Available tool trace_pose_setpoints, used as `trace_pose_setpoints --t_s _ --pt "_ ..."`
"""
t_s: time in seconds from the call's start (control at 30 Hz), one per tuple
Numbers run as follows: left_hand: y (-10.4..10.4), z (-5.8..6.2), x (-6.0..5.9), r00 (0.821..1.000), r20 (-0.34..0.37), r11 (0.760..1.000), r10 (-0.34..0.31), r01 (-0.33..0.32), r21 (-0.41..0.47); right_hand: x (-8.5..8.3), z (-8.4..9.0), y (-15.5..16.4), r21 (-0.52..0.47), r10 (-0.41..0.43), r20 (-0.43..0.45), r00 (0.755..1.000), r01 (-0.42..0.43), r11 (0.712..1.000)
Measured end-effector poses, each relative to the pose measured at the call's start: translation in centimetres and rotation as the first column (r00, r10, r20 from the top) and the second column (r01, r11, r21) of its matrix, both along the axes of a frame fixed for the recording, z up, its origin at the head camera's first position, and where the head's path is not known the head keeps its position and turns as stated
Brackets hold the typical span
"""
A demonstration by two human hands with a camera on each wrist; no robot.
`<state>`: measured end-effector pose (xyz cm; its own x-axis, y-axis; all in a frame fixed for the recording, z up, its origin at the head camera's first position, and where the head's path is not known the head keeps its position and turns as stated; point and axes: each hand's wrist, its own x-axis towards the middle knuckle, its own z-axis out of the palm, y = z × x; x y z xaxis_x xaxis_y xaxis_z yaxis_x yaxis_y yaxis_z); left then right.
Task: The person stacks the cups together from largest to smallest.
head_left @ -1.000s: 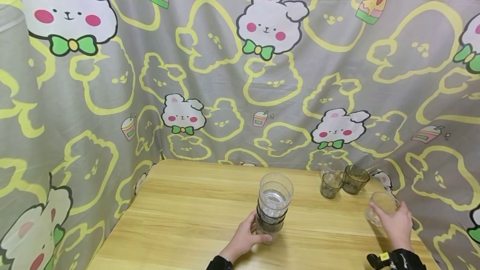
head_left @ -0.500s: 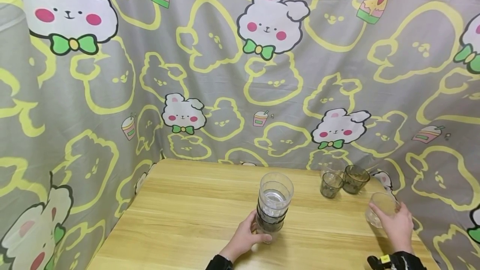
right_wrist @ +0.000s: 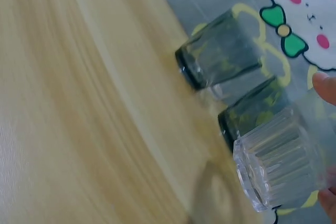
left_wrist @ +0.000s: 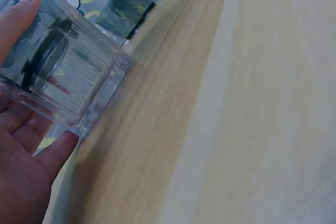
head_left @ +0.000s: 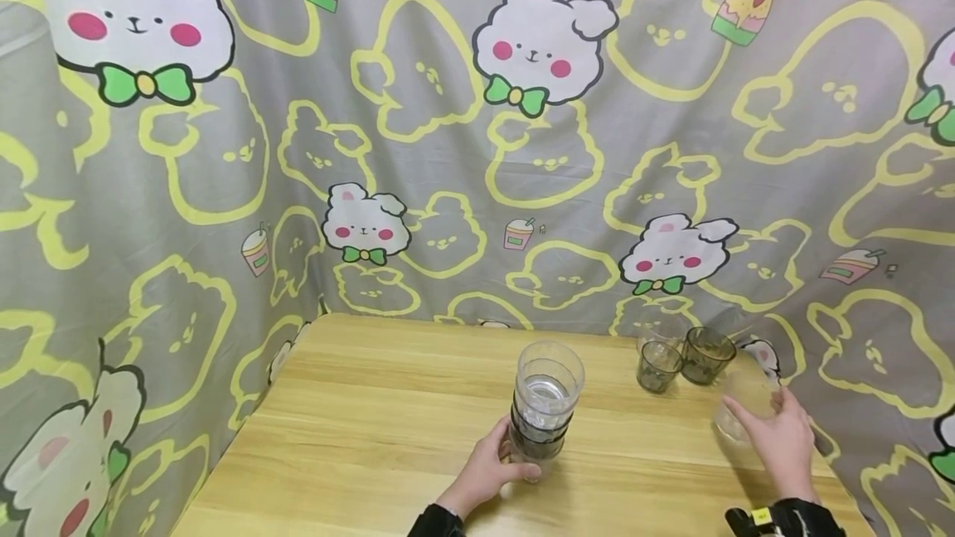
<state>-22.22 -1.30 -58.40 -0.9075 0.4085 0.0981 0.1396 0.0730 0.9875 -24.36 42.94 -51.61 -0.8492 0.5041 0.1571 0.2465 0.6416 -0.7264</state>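
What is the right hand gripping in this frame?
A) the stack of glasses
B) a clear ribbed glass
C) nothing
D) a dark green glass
B: the right hand grips a clear ribbed glass, while the two dark glasses stand apart on the table.

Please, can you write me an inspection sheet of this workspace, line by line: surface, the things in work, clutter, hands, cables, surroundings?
Surface: wooden table, pale planks.
Job's things: stack of cups, clear and dark ones nested, upright near the middle; clear ribbed cup near the right edge, seemingly lifted off the wood in the right wrist view.
Clutter: two dark cups and a faint clear one behind them at the back right.
Hands: left hand grips the stack's base; right hand grips the clear ribbed cup.
Cables: nothing seen.
Surroundings: grey curtain with bunny prints behind and beside the table.
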Motion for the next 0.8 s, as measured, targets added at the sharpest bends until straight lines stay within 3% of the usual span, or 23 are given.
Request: trace_pose_setpoints --t_s 0.8 --pt "0.1 0.2 0.0 1.0 -0.003 1.0 -0.007 0.007 0.011 1.0 6.4 -5.6 0.126 0.197 -0.035 0.98 -0.191 0.973"
